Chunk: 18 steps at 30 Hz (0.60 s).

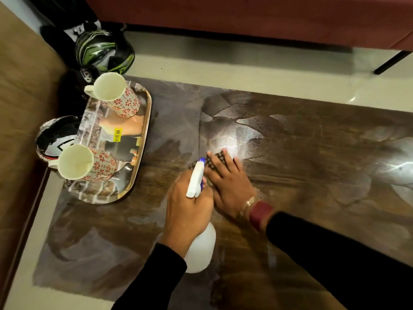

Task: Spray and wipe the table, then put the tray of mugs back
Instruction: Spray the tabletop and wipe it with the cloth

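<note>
The right hand (225,186) pressed flat, fingers spread, on a checked cloth (218,161) while the left hand (187,211) gripped the spray bottle (199,249); long overlapping strokes would suit, avoiding the tray (146,121) of mugs (111,92) left of both.

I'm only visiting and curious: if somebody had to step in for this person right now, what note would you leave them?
Left hand: closed around the white spray bottle, nozzle pointing forward over the table.
Right hand: flat, pressing the checkered cloth on the tabletop.
Tray with two flowered mugs sits at the table's left end.
Done: wiping is under way near the middle; how much has been sprayed I cannot tell.
Left: finish wiping, including under the tray, then put the tray of mugs back.
</note>
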{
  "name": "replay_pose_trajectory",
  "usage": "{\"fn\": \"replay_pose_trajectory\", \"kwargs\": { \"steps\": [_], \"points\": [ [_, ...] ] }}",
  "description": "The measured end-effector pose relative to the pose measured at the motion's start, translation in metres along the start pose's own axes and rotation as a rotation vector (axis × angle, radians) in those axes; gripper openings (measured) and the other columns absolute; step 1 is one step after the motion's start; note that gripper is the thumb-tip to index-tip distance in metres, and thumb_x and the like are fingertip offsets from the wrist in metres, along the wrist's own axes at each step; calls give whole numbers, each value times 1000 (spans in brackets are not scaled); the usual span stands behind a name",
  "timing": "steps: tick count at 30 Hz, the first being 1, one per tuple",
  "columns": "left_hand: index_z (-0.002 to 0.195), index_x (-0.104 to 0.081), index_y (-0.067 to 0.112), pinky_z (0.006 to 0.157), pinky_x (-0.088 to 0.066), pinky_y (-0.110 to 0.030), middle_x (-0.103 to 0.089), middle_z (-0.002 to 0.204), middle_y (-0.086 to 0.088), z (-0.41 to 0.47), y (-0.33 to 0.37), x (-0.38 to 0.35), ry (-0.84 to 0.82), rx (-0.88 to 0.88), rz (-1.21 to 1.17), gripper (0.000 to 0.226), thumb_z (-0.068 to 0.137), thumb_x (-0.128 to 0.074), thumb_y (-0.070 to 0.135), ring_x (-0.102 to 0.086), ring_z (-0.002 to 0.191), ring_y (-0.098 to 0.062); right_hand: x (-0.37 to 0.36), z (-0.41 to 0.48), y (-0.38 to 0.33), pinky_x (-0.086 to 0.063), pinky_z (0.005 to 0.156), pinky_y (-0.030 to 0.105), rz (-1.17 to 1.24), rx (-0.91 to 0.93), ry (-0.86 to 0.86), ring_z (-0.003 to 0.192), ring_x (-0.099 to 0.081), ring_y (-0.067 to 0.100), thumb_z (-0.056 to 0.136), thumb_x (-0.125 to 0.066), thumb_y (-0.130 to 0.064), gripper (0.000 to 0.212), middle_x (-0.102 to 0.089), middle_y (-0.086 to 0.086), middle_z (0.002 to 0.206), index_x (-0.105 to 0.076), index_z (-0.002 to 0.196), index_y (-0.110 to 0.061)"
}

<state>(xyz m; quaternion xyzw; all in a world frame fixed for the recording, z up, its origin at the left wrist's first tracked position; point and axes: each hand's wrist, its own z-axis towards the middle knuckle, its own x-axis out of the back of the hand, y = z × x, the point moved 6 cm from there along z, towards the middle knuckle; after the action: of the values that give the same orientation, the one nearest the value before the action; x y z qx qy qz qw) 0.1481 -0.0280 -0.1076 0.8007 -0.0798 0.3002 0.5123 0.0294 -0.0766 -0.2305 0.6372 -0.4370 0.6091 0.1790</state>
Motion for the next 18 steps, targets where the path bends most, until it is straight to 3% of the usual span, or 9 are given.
{"fn": "replay_pose_trajectory", "kwargs": {
  "steps": [2,4,7,11,12,14,16,18],
  "points": [
    [102,-68,14,59,-43,-28,-60,73,4,-2,-6,6,9,10,-12,18,85,-65,11,-56,68,-12,-3,-21,0,-11,124,59,-8,86,-14,157,-2,37,95,-43,-46,69,-12,2,171,-24,160,-37],
    [100,-67,6,63,-51,-39,-64,75,-5,-5,-12,12,41,-4,9,25,81,-60,20,-55,69,-17,3,-2,15,-14,122,59,-48,91,-2,156,-8,38,94,-42,-47,69,-14,3,171,-25,160,-36],
    [98,-64,13,75,-54,-49,-67,88,-13,-13,-31,15,17,24,5,25,78,-55,25,-61,80,-26,20,61,48,-17,120,64,-45,-137,46,155,-9,42,95,-37,-48,67,-15,6,171,-27,159,-34],
    [81,-53,30,62,-49,-52,-58,75,-21,-35,-48,24,26,-6,-40,8,81,-55,22,-57,65,-30,25,94,53,-14,121,65,-46,-301,49,155,-6,45,94,-41,-48,69,-14,7,171,-25,159,-34],
    [77,-51,34,60,-48,-49,-57,73,-24,-42,-51,30,53,-7,-44,15,80,-56,21,-55,63,-29,22,85,43,-14,121,65,-54,-279,58,155,-6,45,94,-43,-48,70,-13,7,171,-25,160,-33],
    [75,-54,23,57,-45,-44,-54,69,-23,-55,-58,41,97,-46,-46,10,78,-60,15,-53,59,-28,10,52,14,-14,122,64,-44,-194,63,155,-6,44,91,-45,-47,73,-12,6,171,-25,160,-34],
    [83,-52,15,58,-45,-45,-53,67,-18,-68,-69,49,106,-53,-6,12,77,-63,13,-52,58,-27,-9,3,-24,-13,122,63,-11,-133,36,156,-3,41,90,-47,-47,76,-10,5,172,-24,161,-34],
    [78,-50,10,59,-45,-46,-49,66,-9,-79,-80,51,90,-52,6,13,75,-62,12,-49,60,-24,-30,-52,-62,-13,122,63,14,-81,12,157,3,40,90,-51,-46,77,-6,4,172,-23,161,-35]
  ]
}}
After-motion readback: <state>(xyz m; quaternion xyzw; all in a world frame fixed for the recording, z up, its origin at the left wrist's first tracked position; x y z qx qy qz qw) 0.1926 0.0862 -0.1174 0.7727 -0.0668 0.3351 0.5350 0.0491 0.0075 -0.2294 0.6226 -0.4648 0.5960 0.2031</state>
